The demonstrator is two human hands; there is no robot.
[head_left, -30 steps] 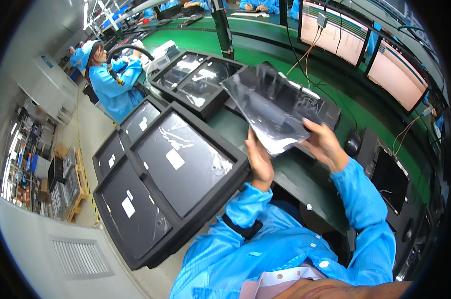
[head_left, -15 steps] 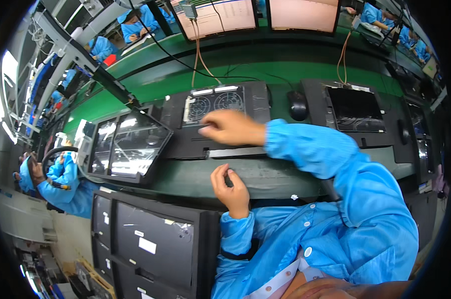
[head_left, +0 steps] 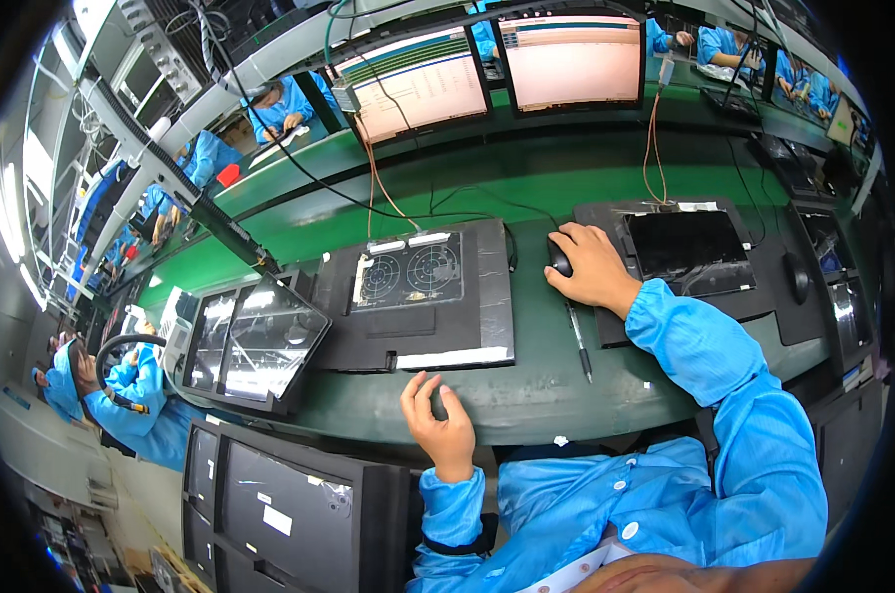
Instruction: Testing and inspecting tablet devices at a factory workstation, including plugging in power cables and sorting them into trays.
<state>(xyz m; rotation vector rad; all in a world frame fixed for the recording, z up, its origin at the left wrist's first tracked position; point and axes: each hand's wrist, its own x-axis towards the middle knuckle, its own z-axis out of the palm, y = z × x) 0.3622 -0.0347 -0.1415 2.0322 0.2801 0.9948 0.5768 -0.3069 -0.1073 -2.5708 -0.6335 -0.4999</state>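
Observation:
My right hand (head_left: 593,267) rests on top of a black computer mouse (head_left: 560,259) on the green bench, fingers wrapped over it. My left hand (head_left: 437,418) hovers at the near edge of the bench with loosely curled fingers and holds nothing. Between them lies a black fixture pad (head_left: 423,296) with two round fan grilles. A black pen (head_left: 578,341) lies just below the mouse. A dark tablet-like panel (head_left: 686,244) sits in a black tray to the right of my right hand.
Two lit monitors (head_left: 507,69) stand at the back with cables hanging down. A stack of black trays with glossy panels (head_left: 259,341) sits at the left; more black trays (head_left: 279,504) are below the bench edge. Another person in blue (head_left: 121,395) works at the left.
The view has swung from the tray stack to the bench. My right hand moved from the fan pad rightward onto the mouse. The left hand dropped to the near bench edge.

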